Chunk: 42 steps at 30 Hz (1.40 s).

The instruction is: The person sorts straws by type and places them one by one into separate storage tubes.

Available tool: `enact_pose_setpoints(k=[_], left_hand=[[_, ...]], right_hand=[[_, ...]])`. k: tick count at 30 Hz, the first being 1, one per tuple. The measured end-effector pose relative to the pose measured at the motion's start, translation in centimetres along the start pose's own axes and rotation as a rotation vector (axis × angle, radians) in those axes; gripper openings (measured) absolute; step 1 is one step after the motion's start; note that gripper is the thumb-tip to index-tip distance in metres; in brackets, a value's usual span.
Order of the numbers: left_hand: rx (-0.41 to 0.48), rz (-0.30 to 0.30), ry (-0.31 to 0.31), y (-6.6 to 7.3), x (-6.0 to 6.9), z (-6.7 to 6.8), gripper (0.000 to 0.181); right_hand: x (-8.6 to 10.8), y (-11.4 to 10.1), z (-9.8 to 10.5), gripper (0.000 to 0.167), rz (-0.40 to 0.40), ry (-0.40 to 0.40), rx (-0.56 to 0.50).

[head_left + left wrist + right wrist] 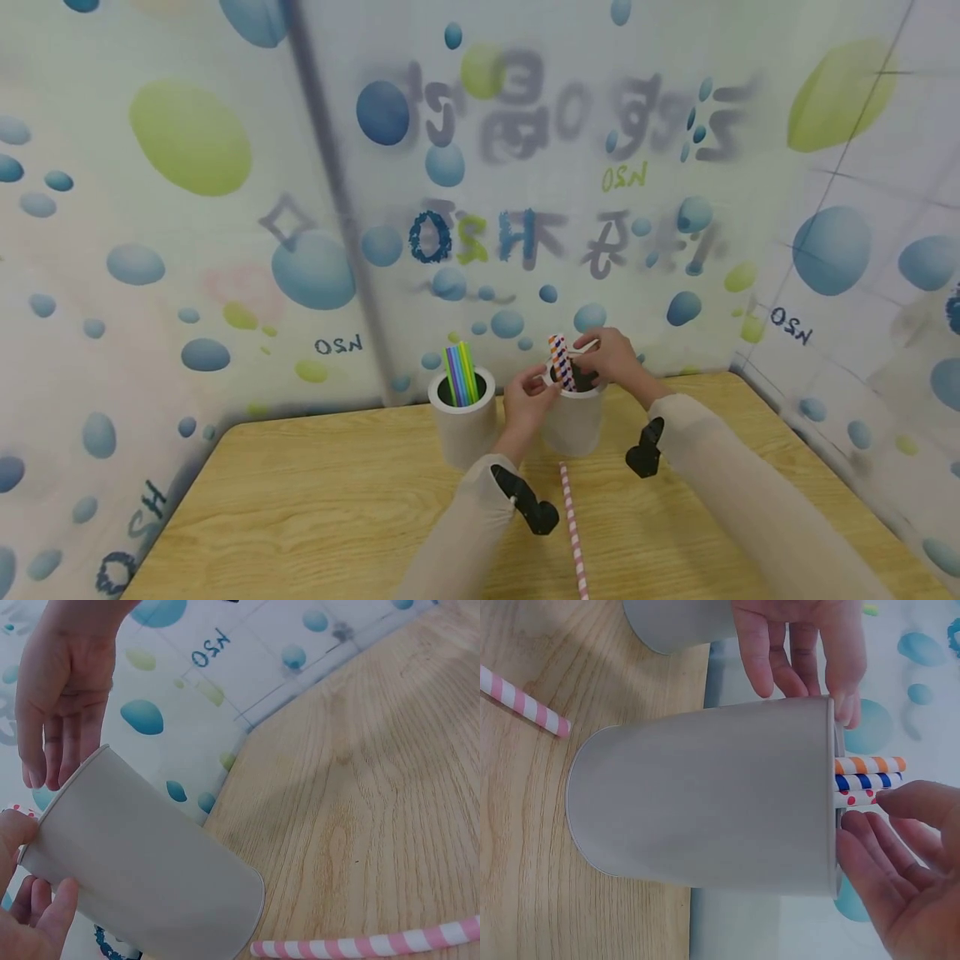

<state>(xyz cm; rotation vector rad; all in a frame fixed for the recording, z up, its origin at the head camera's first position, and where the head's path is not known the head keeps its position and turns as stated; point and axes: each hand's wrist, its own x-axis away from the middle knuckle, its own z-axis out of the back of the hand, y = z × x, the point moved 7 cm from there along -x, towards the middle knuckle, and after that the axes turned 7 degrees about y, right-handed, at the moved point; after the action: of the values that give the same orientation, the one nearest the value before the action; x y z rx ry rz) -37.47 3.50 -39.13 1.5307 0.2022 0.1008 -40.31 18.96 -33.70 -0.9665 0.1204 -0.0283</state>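
Note:
A white cup [573, 425] on the right holds several paper straws: an orange-striped straw [870, 764], a blue-striped straw [868, 781] and a red-dotted straw [855, 798] stick out of it. At its left rim, my left hand [527, 400] touches the cup with loosely bent fingers. My right hand [611, 358] is over the cup's opening on the other side. In the right wrist view, a fingertip of that hand is at the red-dotted straw, while the other fingers lie relaxed by the rim. A pink-striped straw [572, 529] lies on the table before the cup.
Left of my left hand stands a second white cup [463, 429] with several plain bright-coloured straws [461, 375]. Both cups stand near the back edge of the wooden table [315, 492]. Behind it hangs a backdrop [187, 275] printed with coloured drops.

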Motion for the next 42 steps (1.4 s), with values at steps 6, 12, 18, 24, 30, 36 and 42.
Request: enact_pose_setpoints(k=[6,12,18,24,30,36,42], left_hand=[[-0.013,0.012,0.006,-0.2,-0.2,0.3,0.036],[-0.023,0.024,-0.004,-0.5,-0.3,0.3,0.037],[-0.03,0.014,-0.001,-0.5,-0.2,0.4,0.037],[-0.025,0.004,-0.005,-0.5,-0.2,0.4,0.037],[-0.017,0.001,0.0,-0.5,-0.3,0.3,0.037],[-0.012,0.014,-0.006,-0.6,-0.1,0.1,0.037],[-0.001,0.007,-0.015,-0.5,-0.2,-0.2,0.037]], right_hand=[[1.0,0.2,0.2,0.029,-0.004,-0.038,-0.026],[2.5,0.8,0.6,0.03,0.016,-0.076,-0.055],[4.1,1.6,1.0,0.03,0.041,-0.099,-0.064],[5.8,3.0,0.8,0.025,0.052,-0.066,-0.085],[6.9,4.8,-0.6,0.02,0.044,-0.056,-0.13],[7.5,6.1,-2.4,0.02,0.009,-0.078,-0.159],[8.1,7.6,-4.2,0.018,-0.062,-0.107,-0.175]])
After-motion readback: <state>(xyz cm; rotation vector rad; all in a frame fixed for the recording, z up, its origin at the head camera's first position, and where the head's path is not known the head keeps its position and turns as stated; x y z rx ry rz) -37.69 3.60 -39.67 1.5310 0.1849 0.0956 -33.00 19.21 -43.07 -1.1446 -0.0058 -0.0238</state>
